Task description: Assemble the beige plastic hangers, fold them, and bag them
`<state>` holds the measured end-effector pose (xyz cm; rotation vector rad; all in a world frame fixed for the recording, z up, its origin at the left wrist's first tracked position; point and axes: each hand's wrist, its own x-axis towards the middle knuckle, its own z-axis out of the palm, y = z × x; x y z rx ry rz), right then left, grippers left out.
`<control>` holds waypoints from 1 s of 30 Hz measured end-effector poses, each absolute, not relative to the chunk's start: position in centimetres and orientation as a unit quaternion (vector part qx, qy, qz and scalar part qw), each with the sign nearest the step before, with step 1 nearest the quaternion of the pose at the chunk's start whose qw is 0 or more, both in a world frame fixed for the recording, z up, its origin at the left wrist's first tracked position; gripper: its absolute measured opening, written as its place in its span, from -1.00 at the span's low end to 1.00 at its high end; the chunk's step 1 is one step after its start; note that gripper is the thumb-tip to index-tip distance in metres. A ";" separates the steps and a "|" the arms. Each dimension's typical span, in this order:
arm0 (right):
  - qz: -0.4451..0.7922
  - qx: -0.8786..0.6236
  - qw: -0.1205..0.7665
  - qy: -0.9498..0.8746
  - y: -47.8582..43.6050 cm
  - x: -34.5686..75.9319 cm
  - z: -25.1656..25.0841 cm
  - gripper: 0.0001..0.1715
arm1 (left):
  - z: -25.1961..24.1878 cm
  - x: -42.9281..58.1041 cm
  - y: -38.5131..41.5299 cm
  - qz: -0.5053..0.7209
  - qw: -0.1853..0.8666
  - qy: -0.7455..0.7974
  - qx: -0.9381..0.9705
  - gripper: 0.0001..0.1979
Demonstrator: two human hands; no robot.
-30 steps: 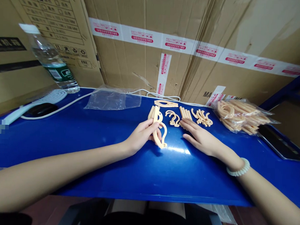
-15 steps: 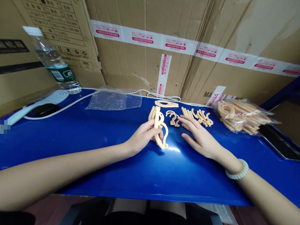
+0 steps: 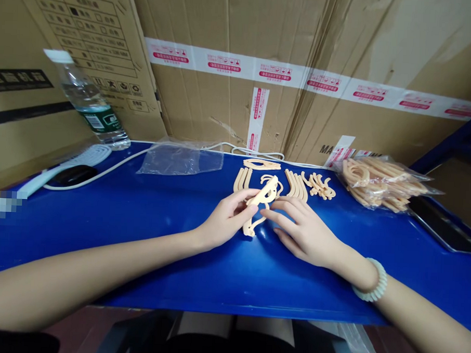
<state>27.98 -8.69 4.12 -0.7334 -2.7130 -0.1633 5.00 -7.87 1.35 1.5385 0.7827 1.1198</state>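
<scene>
My left hand [image 3: 228, 218] is closed on a cream plastic hanger assembly [image 3: 266, 192], held tilted above the blue table [image 3: 200, 279]. Close to its right side is my right hand [image 3: 305, 229], fingers apart and slightly curled, the fingertips near the assembly; whether they touch it I cannot tell. Behind the hands lie straight cream bars [image 3: 243, 179] on the left, curved bars [image 3: 295, 185] on the right, and small hook pieces [image 3: 319, 185] farther right. Another cream hanger [image 3: 261, 164] rests flat behind them.
A clear plastic bag [image 3: 177, 158] and a water bottle [image 3: 99, 118] stand or lie at the back left, near a white cable [image 3: 98, 181]. Bagged cream parts [image 3: 379, 180] and a black phone [image 3: 446, 224] are at the right. Cardboard boxes [image 3: 207, 107] rise behind the table.
The assembly in my left hand has tilted to the right. My right hand has moved left and nearer to it, uncovering the curved bars.
</scene>
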 end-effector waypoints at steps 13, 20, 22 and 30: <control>0.071 -0.292 0.240 -0.923 -9.1 28.2 4.5 -0.66 | 1.2 4.8 -7.7 0.487 0.480 0.374 0.627 -0.70; 0.442 -0.301 0.307 -0.787 -8.7 28.5 4.9 -0.48 | 1.6 4.8 -8.0 0.474 0.490 0.350 0.642 -0.73; 0.467 -0.308 0.330 -0.760 -8.6 28.6 4.7 -0.53 | 1.6 4.8 -7.9 0.481 0.488 0.353 0.637 -0.75; 0.511 -0.317 0.399 -0.692 -8.5 28.3 4.3 -0.63 | 1.2 4.7 -8.0 0.477 0.414 0.394 0.668 -0.78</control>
